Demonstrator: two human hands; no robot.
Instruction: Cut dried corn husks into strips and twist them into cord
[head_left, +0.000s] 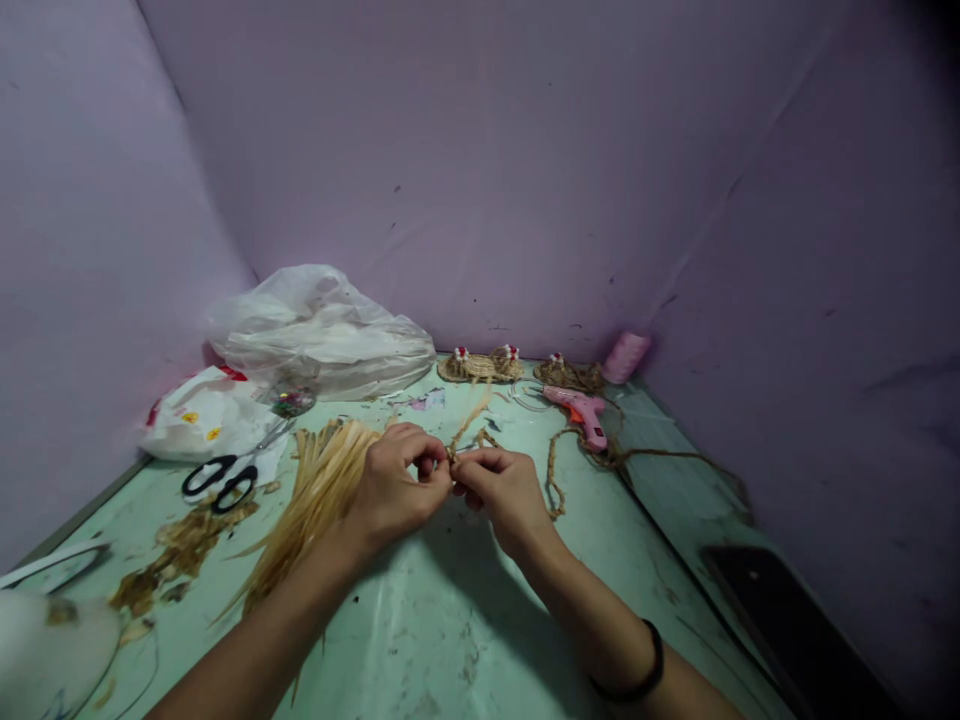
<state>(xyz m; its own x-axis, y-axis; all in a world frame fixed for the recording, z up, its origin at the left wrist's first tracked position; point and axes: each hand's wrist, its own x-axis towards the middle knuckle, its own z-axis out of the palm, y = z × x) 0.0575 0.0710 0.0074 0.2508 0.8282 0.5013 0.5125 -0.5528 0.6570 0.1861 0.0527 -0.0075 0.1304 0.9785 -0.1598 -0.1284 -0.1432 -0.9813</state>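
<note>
Above the middle of the table, my left hand [397,485] and my right hand [510,495] meet with fingertips pinched on a braided fiber cord. Loose pale strands [471,412] of the cord stick up past the fingertips; the part between the fingers is mostly hidden. A stretch of brown braided cord [553,470] lies on the table to the right of my right hand. Under and beside my left forearm is a bundle of dry, straw-coloured fiber strips [307,500].
Black-handled scissors [234,485] and brown fiber scraps [184,550] lie left. White plastic bags [322,335] stand behind. At the back are woven pieces with red and white beads [480,368], a pink glue gun [581,408] and a pink thread spool [626,357]. A dark phone-like object [795,620] lies right.
</note>
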